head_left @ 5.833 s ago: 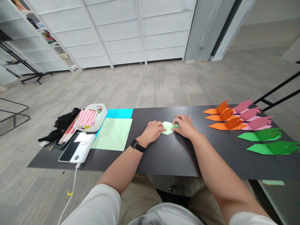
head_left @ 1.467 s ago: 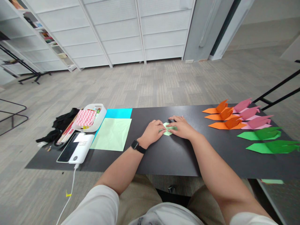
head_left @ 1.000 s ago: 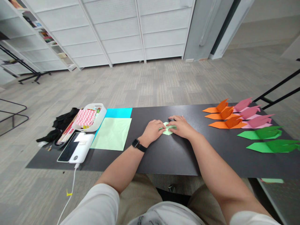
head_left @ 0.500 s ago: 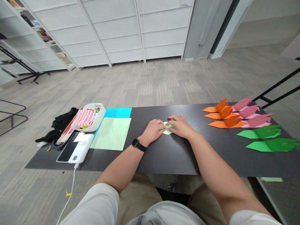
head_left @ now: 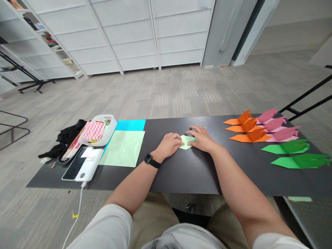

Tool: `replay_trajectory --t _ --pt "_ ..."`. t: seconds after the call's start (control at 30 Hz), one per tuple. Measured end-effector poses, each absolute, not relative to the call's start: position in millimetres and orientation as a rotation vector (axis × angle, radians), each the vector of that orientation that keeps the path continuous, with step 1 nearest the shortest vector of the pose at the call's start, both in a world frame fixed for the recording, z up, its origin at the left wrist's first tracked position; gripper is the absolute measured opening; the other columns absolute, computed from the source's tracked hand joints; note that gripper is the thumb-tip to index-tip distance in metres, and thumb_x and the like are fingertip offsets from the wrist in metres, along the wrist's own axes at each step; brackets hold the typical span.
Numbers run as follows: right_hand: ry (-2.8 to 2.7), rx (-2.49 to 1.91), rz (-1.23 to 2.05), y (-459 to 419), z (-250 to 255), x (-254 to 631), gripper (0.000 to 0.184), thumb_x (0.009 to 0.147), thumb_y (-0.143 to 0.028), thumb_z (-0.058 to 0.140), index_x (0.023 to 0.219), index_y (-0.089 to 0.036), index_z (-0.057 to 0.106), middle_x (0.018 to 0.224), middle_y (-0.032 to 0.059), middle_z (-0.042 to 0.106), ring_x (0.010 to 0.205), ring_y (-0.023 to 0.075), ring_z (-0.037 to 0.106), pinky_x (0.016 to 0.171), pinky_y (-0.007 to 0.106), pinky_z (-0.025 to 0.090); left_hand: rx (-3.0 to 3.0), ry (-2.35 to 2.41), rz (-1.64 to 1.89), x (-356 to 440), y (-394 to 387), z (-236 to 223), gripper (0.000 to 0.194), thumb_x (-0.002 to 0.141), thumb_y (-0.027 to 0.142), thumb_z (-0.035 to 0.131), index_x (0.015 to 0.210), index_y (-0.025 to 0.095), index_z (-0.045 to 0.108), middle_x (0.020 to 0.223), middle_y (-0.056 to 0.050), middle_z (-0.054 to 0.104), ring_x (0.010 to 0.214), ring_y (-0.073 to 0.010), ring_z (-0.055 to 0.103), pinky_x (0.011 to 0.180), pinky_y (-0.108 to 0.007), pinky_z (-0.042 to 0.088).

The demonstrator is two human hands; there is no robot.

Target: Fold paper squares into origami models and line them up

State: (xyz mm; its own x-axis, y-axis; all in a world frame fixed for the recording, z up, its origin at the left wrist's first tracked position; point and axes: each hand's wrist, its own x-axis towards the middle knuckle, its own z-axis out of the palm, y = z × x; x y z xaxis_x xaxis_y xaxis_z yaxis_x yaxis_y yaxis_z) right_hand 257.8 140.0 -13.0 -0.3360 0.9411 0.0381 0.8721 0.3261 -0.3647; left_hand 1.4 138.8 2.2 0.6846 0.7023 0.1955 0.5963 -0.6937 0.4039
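A small piece of pale green origami paper (head_left: pixel 186 141), folded to a compact shape with pointed edges, lies on the dark table between my hands. At its left end, my left hand (head_left: pixel 169 145) has its fingers bent together and pinches the paper's edge, hiding that side. My right hand (head_left: pixel 202 138) is on the right side, its fingers spread and its thumb resting on the paper. That right end is partly covered by the hand.
Left of my hands lie a light green sheet (head_left: pixel 123 148) and a blue sheet (head_left: pixel 132 125). Beyond them are a white box (head_left: pixel 111 129), a phone (head_left: pixel 75 164) and a white power bank (head_left: pixel 90 164) with a cable. Folded orange (head_left: pixel 243 138), pink (head_left: pixel 282 135) and green paper birds (head_left: pixel 298 161) stand at right.
My right hand's fingers have lifted and spread away from the folded paper, showing more of it. Narrow raised strips seen between the thumbs earlier now look flattened. My left hand has barely moved.
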Motion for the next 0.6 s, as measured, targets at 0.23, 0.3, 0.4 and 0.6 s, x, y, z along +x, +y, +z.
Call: replay_trajectory --t 0.23,0.3,0.4,0.6 --pt "-2.317 -1.737 0.438 142.7 -9.8 274.2 0.087 0.082 -0.040 0.084 0.162 -0.035 0.047 0.173 0.0143 0.038 0.163 0.0457 0.025 0.127 0.077 0.017 2.576 1.033 0.488 1.3 137.5 3.9 0.021 0.104 0.027 0.064 0.108 0.032 0.084 0.121 -0.003 0.073 0.112 -0.0221 0.063 0.108 -0.043 0.046" --pt "-2.319 -1.757 0.440 142.7 -8.5 276.2 0.088 0.083 -0.040 0.083 0.163 -0.035 0.046 0.173 0.0147 0.037 0.163 0.0459 0.025 0.127 0.077 0.016 2.576 1.029 0.497 1.0 137.5 3.5 0.020 0.104 0.027 0.064 0.108 0.031 0.084 0.121 -0.003 0.073 0.112 -0.0221 0.063 0.108 -0.042 0.046" --pt "-2.340 -1.763 0.453 142.7 -7.3 280.0 0.089 0.084 -0.040 0.082 0.164 -0.035 0.044 0.175 0.0146 0.035 0.163 0.0463 0.023 0.126 0.078 0.016 2.581 1.015 0.518 0.7 138.2 1.9 0.019 0.104 0.027 0.065 0.108 0.030 0.084 0.121 -0.003 0.074 0.112 -0.0219 0.063 0.107 -0.041 0.046" --pt "-2.340 -1.746 0.530 143.4 -1.6 289.0 0.085 0.085 -0.041 0.081 0.163 -0.035 0.047 0.174 0.0141 0.035 0.163 0.0459 0.024 0.126 0.078 0.018 2.590 1.007 0.539 0.7 139.9 -2.5 0.018 0.103 0.027 0.067 0.108 0.031 0.084 0.121 -0.003 0.074 0.111 -0.0222 0.063 0.106 -0.041 0.047"
